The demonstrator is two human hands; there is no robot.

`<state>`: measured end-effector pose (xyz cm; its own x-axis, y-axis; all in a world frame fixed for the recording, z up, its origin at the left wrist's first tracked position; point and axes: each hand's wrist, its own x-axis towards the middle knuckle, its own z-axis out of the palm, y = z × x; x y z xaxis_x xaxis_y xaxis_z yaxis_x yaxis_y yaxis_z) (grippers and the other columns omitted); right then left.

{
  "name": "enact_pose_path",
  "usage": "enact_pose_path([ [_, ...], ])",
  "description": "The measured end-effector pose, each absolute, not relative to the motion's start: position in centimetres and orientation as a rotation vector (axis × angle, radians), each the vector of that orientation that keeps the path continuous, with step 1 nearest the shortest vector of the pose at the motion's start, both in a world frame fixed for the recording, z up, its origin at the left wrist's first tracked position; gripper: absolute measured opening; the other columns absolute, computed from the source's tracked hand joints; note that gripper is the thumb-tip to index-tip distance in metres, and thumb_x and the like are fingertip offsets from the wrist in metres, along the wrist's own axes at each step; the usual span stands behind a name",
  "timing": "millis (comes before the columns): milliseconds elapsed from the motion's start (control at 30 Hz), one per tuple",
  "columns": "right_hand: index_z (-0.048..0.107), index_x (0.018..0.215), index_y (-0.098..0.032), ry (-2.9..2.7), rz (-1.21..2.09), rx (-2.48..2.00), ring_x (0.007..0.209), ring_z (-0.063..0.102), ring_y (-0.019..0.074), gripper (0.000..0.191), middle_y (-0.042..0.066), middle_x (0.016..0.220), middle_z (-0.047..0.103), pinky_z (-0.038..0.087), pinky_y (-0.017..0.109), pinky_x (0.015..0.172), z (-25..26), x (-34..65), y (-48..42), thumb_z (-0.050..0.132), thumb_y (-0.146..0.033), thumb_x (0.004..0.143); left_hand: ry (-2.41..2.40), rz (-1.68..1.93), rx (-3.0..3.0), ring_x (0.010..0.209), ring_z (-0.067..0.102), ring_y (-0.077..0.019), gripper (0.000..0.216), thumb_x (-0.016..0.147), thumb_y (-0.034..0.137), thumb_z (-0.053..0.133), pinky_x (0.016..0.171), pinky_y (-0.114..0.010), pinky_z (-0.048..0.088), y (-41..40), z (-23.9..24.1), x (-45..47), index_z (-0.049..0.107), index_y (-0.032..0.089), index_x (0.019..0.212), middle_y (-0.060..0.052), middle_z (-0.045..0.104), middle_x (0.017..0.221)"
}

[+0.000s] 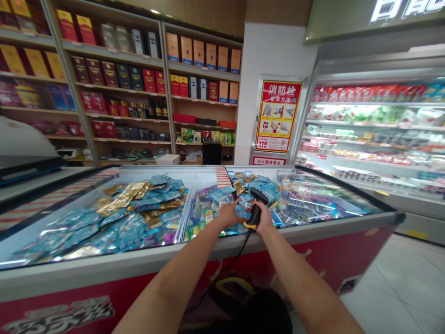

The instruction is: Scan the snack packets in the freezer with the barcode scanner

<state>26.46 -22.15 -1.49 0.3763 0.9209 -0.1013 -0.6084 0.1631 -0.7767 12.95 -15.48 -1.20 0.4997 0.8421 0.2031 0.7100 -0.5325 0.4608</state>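
- Head view: both arms are stretched out over the open chest freezer (313,229), and the hands are close together above its middle.
- The right hand (264,219) is clamped round the grip of a black barcode scanner (256,207) with a yellow band at the base; its cable drops over the freezer's front rim towards the floor.
- The left hand (227,214) is closed on a small blue packet (242,209), held just in front of the scanner and touching or nearly touching it (too small to tell which).
- How far along, as a judgement: this looks like one packet mid-scan, with heaps of blue and gold packets (139,204) in the left bay and more around the hands. Nothing shows which of them have already been scanned.
- Direction: the scanner's long axis runs from the handle near the right palm up and away from the person, leaning left. The head sits at the top, nose turned left and down towards the packet.
- The packet's face seems turned to the scanner, though its own long axis is too blurred to call.
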Motion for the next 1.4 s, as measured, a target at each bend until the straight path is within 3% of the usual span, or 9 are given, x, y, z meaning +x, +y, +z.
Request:
enact_pose_path([
  [233, 0.062, 0.074, -0.019, -0.488, 1.166, -0.836, 0.055, 0.065, 0.0160, 0.011, 0.000, 0.054, 0.061, 0.055, 0.027, 0.063, -1.3, 27.3, -20.2, 0.063, -0.030, 0.073, 1.756, 0.752, 2.327, 0.127, 0.045, -0.0400, 0.071, 0.071, 0.065, 0.065, 0.100, -0.054, 0.038, -12.6, -2.0, 8.9, 0.058, 0.028, 0.131, -0.015, 0.057, 0.132],
  [467, 0.064, 0.079, -0.015, -0.484, 1.234, -0.801, 0.045, 0.057, 0.0119, 0.016, 0.001, 0.057, 0.063, 0.050, 0.024, 0.050, -2.0, 30.1, -21.1, 0.063, -0.030, 0.075, 1.755, 0.655, 2.596, 0.141, 0.031, -0.0337, 0.067, 0.090, 0.066, 0.029, 0.112, -0.057, 0.024, -9.1, -0.3, 9.3, 0.045, 0.028, 0.143, -0.008, 0.035, 0.155],
  [633, 0.063, 0.080, -0.014, -0.460, 1.183, -0.813, 0.045, 0.057, 0.0122, 0.017, 0.002, 0.060, 0.065, 0.047, 0.022, 0.045, -2.3, 31.3, -22.0, 0.064, -0.031, 0.076, 1.588, 0.364, 2.726, 0.145, 0.022, -0.0346, 0.066, 0.092, 0.063, 0.026, 0.112, -0.062, 0.019, -6.1, 0.3, 12.3, 0.033, 0.031, 0.150, -0.006, 0.028, 0.159],
  [767, 0.061, 0.078, -0.015, -0.366, 1.127, -0.842, 0.041, 0.055, 0.0118, 0.015, 0.001, 0.056, 0.063, 0.043, 0.022, 0.041, -2.1, 31.4, -22.4, 0.064, -0.029, 0.075, 1.549, 0.248, 2.722, 0.141, 0.033, -0.0345, 0.063, 0.094, 0.060, 0.027, 0.110, -0.062, 0.022, -4.6, 0.4, 13.0, 0.035, 0.031, 0.149, -0.009, 0.044, 0.150],
  [900, 0.060, 0.076, -0.016, -0.301, 1.142, -0.872, 0.039, 0.053, 0.0118, 0.014, 0.000, 0.055, 0.062, 0.040, 0.021, 0.038, -1.8, 31.1, -22.7, 0.065, -0.029, 0.073, 1.499, 0.381, 2.842, 0.118, 0.057, -0.0317, 0.057, 0.096, 0.054, 0.028, 0.105, -0.052, 0.035, -4.5, 1.5, 11.5, 0.054, 0.023, 0.137, -0.014, 0.066, 0.123],
  [1067, 0.064, 0.075, -0.014, -0.273, 0.989, -0.861, 0.048, 0.058, 0.0118, 0.017, 0.000, 0.052, 0.061, 0.047, 0.020, 0.049, -1.8, 31.7, -22.4, 0.070, -0.029, 0.068, 1.477, 0.526, 2.849, 0.102, 0.065, -0.0296, 0.056, 0.095, 0.052, 0.034, 0.093, -0.043, 0.046, -5.5, 3.1, 10.6, 0.060, 0.016, 0.129, -0.014, 0.070, 0.110],
  [1133, 0.066, 0.078, -0.014, -0.276, 0.912, -0.872, 0.051, 0.059, 0.0119, 0.021, 0.000, 0.054, 0.063, 0.046, 0.019, 0.049, -2.0, 32.5, -22.3, 0.072, -0.031, 0.067, 1.379, 0.554, 2.903, 0.118, 0.058, -0.0299, 0.062, 0.090, 0.057, 0.044, 0.101, -0.042, 0.042, -6.2, 3.2, 11.9, 0.050, 0.018, 0.139, -0.014, 0.061, 0.131],
  [1233, 0.067, 0.081, -0.015, -0.270, 0.868, -0.853, 0.053, 0.060, 0.0124, 0.023, 0.001, 0.058, 0.066, 0.046, 0.020, 0.049, -2.3, 33.8, -22.5, 0.072, -0.032, 0.068, 1.197, 0.369, 3.007, 0.140, 0.031, -0.0397, 0.094, 0.075, 0.064, 0.062, 0.109, -0.056, 0.031, -7.3, 2.5, 15.6, 0.023, 0.030, 0.154, -0.011, 0.025, 0.160],
  [1400, 0.066, 0.079, -0.015, -0.125, 0.952, -0.836, 0.054, 0.062, 0.0136, 0.016, 0.002, 0.059, 0.067, 0.050, 0.023, 0.053, -2.7, 34.6, -23.0, 0.067, -0.029, 0.072, 1.141, 0.060, 3.006, 0.143, 0.011, -0.0506, 0.101, 0.073, 0.050, 0.067, 0.104, -0.070, 0.027, -7.6, 1.5, 22.3, 0.008, 0.042, 0.154, -0.007, 0.002, 0.164],
])
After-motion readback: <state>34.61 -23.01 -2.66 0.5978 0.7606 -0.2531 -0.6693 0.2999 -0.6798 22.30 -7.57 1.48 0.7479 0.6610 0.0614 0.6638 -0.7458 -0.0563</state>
